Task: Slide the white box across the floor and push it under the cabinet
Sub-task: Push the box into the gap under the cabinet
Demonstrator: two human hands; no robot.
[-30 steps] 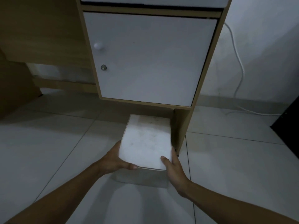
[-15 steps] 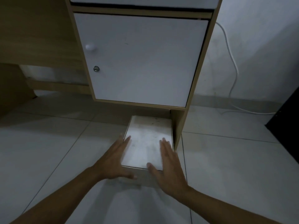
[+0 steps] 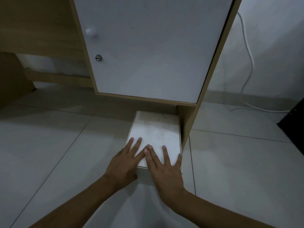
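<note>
The white box (image 3: pixel 156 130) lies flat on the tiled floor (image 3: pixel 49 145), its far end at the gap under the cabinet (image 3: pixel 148 46) and its near end out on the open tile. Its right side runs just beside the cabinet's wooden side panel (image 3: pixel 189 122), which comes down to the floor; whether the two touch cannot be told. The far edge of the box sits in the shadow below the cabinet's bottom rail.

Both hands rest palm-down on the near part of the lid, flat and spread, gripping nothing. The left hand (image 3: pixel 125 163) comes in from the lower left with its forearm angled up across the floor; its fingers fan out over the near left corner of the box, and its thumb drops down the near face. The right hand (image 3: pixel 166 170) comes in from the lower right, its wrist below the near edge and its fingers splayed wide over the lid, the little finger lying along the right edge. The inner fingertips of the two hands meet near the middle of the lid.

Above, the cabinet's white door (image 3: pixel 153 55) is closed, with a round knob (image 3: pixel 90 31) and a keyhole (image 3: pixel 98 57) along its left edge. A white cable (image 3: pixel 249 63) hangs down the wall to the right of the cabinet and trails along the floor.
</note>
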